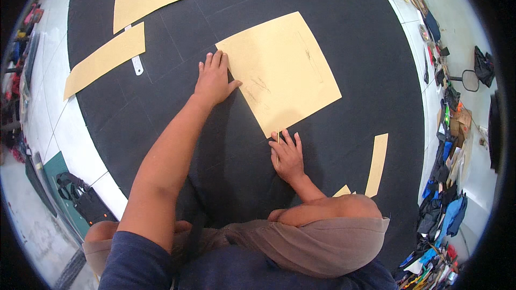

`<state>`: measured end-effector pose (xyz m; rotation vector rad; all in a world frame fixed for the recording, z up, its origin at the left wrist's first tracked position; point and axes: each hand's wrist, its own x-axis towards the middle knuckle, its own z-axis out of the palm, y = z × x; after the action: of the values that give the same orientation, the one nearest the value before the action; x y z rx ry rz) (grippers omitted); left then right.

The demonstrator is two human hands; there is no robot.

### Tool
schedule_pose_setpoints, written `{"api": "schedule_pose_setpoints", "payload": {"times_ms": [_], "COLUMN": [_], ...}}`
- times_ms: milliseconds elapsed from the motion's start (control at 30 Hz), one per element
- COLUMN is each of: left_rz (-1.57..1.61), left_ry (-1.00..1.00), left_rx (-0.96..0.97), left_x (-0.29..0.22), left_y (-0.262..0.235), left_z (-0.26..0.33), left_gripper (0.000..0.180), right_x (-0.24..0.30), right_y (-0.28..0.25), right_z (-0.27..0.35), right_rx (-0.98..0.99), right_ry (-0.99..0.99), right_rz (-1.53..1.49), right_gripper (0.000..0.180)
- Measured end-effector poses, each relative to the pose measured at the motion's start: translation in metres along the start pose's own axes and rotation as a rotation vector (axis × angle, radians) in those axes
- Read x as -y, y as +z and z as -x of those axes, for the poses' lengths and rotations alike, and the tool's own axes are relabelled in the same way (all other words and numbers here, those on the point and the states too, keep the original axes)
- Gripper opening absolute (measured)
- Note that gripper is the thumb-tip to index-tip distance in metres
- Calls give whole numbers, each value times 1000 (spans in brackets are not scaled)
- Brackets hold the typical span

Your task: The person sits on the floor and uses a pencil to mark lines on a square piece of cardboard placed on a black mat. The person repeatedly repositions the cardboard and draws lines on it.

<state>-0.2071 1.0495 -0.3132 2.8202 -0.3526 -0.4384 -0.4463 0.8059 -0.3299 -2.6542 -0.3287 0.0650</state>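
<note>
Left hand (215,79), spread, touches a scribbled tan sheet (282,70); right hand (288,158), half-curled, holds a thin stick (278,138).

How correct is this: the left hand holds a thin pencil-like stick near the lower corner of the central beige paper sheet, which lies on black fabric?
One thing is wrong: in the head view, the right hand, not the left hand, holds the thin pencil-like stick near that lower corner. The central beige paper sheet does lie on black fabric.
</note>
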Motion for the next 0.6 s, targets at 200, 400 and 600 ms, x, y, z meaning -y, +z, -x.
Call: {"api": "schedule_pose_setpoints", "payload": {"times_ms": [200, 400, 600], "left_rz": [-30, -5, -28], "left_ry": [1, -11, -18], "left_rx": [-5, 6, 1], "left_x": [-1, -5, -3], "left_y": [1, -3, 1], "left_z": [0, 0, 0], "left_gripper": [98, 96, 97], "right_x": [-1, -4, -2], "right_y": [1, 1, 2], "right_z": [1, 2, 1], "right_rx": [-23, -25, -10], "right_ry": [-26, -43, -47], "right_rz": [5, 21, 36], "right_gripper": [23, 26, 28]}}
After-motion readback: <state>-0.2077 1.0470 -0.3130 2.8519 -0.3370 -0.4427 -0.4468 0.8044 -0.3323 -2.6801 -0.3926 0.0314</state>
